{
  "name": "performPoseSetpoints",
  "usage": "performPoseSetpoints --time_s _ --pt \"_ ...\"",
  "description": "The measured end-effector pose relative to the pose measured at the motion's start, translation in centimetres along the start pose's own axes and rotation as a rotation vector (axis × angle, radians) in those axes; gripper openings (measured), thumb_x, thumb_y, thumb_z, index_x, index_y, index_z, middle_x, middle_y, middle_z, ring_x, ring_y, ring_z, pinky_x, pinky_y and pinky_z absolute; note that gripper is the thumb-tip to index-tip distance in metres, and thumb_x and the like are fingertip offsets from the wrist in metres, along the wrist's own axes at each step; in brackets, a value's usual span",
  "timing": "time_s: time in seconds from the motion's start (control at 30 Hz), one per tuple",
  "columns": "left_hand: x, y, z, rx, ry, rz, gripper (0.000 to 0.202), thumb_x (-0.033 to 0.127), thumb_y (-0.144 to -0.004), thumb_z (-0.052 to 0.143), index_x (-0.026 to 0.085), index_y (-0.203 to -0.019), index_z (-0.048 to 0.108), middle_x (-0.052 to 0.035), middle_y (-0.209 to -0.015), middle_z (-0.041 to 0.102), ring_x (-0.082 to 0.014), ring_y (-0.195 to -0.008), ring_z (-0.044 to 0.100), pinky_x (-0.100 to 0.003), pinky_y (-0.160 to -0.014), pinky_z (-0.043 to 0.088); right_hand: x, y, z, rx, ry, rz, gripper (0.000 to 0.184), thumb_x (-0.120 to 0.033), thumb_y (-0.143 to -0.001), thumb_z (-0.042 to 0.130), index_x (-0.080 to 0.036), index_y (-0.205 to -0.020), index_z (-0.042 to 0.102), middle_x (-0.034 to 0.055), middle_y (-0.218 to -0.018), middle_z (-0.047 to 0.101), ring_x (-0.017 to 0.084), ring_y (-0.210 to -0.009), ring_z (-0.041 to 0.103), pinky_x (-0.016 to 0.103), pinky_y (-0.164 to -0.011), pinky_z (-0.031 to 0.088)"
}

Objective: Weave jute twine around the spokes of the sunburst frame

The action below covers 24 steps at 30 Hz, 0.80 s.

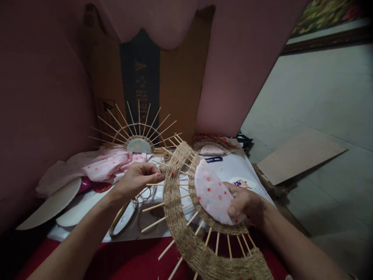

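A half-round woven fan [175,194] is held up in front of me, tilted. Thin wooden sticks radiate from its core through a broad band of braided twine. The core is a half-moon of pink dotted cloth [211,190], edged with twine. My right hand [246,204] grips this core at its straight edge, thumb on the cloth. At the band's outer left edge, my left hand [145,175] is closed in a pinch beside the stick ends; what lies between its fingertips is hidden. A small red spot [172,174] shows on the band near those fingertips.
Behind stands another stick frame [139,146] against a cardboard sheet [180,85]. Crumpled pink cloth [107,165], pale half-round pieces [51,206] and a dark blue cutter [214,159] lie on the white surface [239,165]. A board [301,155] is at right.
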<state>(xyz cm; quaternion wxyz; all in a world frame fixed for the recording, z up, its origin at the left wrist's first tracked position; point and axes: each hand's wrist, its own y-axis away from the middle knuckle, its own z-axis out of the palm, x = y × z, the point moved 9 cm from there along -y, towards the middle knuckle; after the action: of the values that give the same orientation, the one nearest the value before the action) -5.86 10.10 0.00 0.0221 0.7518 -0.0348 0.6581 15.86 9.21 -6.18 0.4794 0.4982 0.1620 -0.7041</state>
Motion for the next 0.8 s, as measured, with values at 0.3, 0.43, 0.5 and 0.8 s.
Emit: performPoseSetpoints --time_s 0.3,0.43,0.5,0.8 --pt "-1.3 0.5 0.6 -0.165 0.247 -0.17 0.034 0.035 -0.071 0.069 0.016 -0.053 0.048 0.0065 -0.048 0.031 -0.0062 -0.044 0.02 -0.023 -0.043 0.01 -0.1 0.1 -0.1 0.051 0.015 0.009 0.022 -0.017 -0.041 0.072 -0.009 -0.061 0.066 0.0016 -0.053 0.06 0.008 -0.044 0.048 0.016 -0.04 0.038" --pt "-1.1 0.5 0.1 -0.169 0.3 -0.129 0.028 0.031 -0.07 0.07 0.015 -0.055 0.052 0.0056 -0.049 0.035 -0.0057 -0.044 0.023 -0.022 -0.043 0.014 0.1 0.1 -0.2 0.041 0.01 0.015 0.026 -0.017 -0.041 0.072 -0.009 -0.065 0.067 0.0007 -0.054 0.06 0.008 -0.045 0.048 0.016 -0.041 0.038" --pt "-1.1 0.4 -0.1 -0.156 0.321 -0.121 0.029 0.031 -0.069 0.071 0.015 -0.055 0.052 0.0053 -0.049 0.036 -0.0057 -0.045 0.025 -0.021 -0.043 0.016 0.1 0.2 -0.2 0.038 0.01 0.022 0.027 -0.016 -0.042 0.071 -0.008 -0.067 0.067 0.0 -0.054 0.059 0.008 -0.045 0.048 0.016 -0.042 0.037" --pt "1.0 0.9 -0.7 -0.047 0.417 -0.02 0.035 0.035 -0.063 0.078 0.015 -0.055 0.05 0.0013 -0.058 0.049 -0.0069 -0.05 0.037 -0.018 -0.043 0.025 -0.5 0.3 -0.7 0.091 0.028 0.023 0.028 -0.016 -0.042 0.069 -0.009 -0.069 0.065 0.0025 -0.056 0.061 0.008 -0.043 0.048 0.016 -0.038 0.033"
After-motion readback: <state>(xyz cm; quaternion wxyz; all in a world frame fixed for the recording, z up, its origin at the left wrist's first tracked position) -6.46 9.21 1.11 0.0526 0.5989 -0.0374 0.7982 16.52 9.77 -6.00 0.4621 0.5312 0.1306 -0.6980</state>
